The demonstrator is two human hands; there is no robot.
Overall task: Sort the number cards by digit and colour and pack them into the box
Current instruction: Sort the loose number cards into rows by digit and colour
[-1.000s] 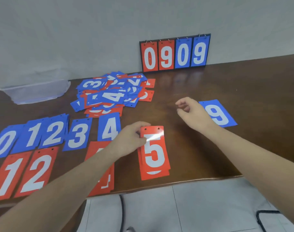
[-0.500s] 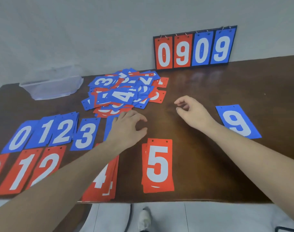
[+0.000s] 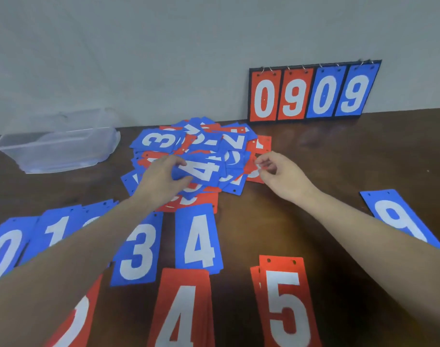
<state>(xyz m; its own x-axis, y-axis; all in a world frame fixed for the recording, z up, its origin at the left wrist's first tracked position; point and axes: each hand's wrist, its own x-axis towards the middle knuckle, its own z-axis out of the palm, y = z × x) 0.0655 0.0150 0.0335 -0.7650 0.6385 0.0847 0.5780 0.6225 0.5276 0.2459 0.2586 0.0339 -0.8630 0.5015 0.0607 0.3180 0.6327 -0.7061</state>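
Note:
A loose pile of blue and red number cards (image 3: 236,141) lies mid-table. My left hand (image 3: 161,181) grips a blue 4 card (image 3: 204,171) on top of the pile. My right hand (image 3: 281,176) is at the pile's right edge, thumb and forefinger curled together over a red card (image 3: 251,174); a firm pinch cannot be made out. Sorted stacks lie nearer me: blue 0 (image 3: 3,251), blue 1 (image 3: 56,229), blue 3 (image 3: 139,251), blue 4 (image 3: 199,241), red 4 (image 3: 184,309), red 5 (image 3: 286,304), and a blue 9 (image 3: 399,216) at right. The clear plastic box (image 3: 56,146) stands back left.
A flip scoreboard (image 3: 314,93) reading 0909 leans on the wall behind the pile. Part of another red card (image 3: 78,319) shows under my left forearm. The dark wooden table (image 3: 339,159) runs to the wall.
My left hand let go of the red 5 stack, reached forward into the pile and took hold of the blue 4. My right hand moved forward to the pile's right edge.

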